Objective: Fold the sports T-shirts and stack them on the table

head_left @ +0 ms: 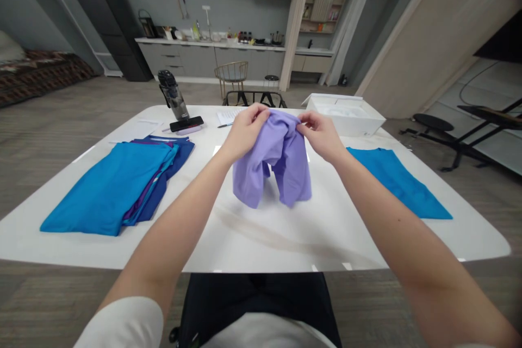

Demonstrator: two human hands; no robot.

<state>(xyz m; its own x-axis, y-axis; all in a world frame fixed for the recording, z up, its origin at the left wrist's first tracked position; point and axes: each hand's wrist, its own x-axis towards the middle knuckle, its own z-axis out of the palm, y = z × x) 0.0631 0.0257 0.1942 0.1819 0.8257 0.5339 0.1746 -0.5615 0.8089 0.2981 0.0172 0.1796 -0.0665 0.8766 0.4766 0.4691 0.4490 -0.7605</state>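
A lavender garment (274, 155) hangs crumpled above the middle of the white table, its lower part falling in two leg-like flaps with a gap between them. My left hand (249, 129) pinches its top edge at the left. At the top right, my right hand (320, 133) grips the same edge between thumb and fingers. Whether the hanging ends touch the tabletop, I cannot tell. To the left lies a stack of folded blue, navy and purple clothes (101, 185). A single bright blue folded garment (397, 179) lies flat on the right.
On the white table (253, 244), a dark-lidded clear bottle (174, 97) stands at the back left beside a black phone (186, 123). Papers (228, 116) and a pen (225, 125) lie behind my left hand. An open white box (345, 114) sits at the back right.
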